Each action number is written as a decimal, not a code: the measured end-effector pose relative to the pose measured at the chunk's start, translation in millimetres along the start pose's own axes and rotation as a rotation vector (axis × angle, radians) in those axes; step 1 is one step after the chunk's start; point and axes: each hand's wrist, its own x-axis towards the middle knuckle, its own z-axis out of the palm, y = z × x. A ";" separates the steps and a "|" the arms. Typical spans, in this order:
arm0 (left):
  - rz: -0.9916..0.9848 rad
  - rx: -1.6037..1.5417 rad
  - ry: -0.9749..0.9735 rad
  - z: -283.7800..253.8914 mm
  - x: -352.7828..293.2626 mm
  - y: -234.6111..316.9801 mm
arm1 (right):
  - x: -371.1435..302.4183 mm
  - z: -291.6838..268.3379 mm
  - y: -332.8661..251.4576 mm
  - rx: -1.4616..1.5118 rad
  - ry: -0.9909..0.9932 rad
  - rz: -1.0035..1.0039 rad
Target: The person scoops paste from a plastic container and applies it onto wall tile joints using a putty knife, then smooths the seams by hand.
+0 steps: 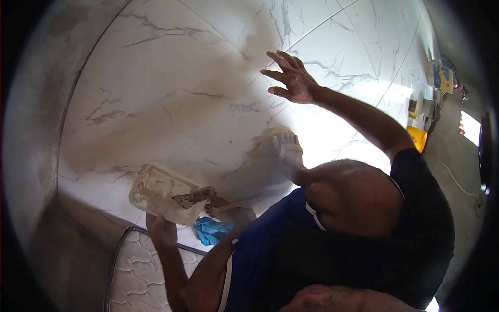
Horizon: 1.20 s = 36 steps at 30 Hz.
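My left hand (163,231) grips the near rim of a translucent whitish plastic tub (143,182), smeared inside with pale residue. A putty knife or similar scraper (193,198) lies in the tub, its mottled handle leaning over the right side toward my foot. Its exact kind is hard to make out. Reaching out ahead, my right hand (293,80) holds nothing; its fingers are spread above the white, grey-veined tile floor (171,99). A crumpled blue plastic bag or cloth (212,231) lies just right of the tub, beside my sandalled foot.
A quilted white mattress (138,270) with a dark edge is at lower left. Bare grey wall (39,119) borders the tiles on the left. Along the right stand a yellow container (417,138) and a blue-and-yellow box (443,78). My other sandalled foot (286,145) is mid-floor.
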 end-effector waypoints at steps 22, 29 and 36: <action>-0.252 0.119 -0.272 123.0 31.4 -46.7 | -11.8 43.3 -12.8 0.037 0.136 0.243; -0.287 0.111 -0.267 126.7 36.5 -53.4 | -20.0 54.6 5.9 -0.031 0.207 0.336; -0.306 0.109 -0.352 124.9 38.6 -61.2 | -18.9 48.8 -0.1 -0.041 0.136 0.303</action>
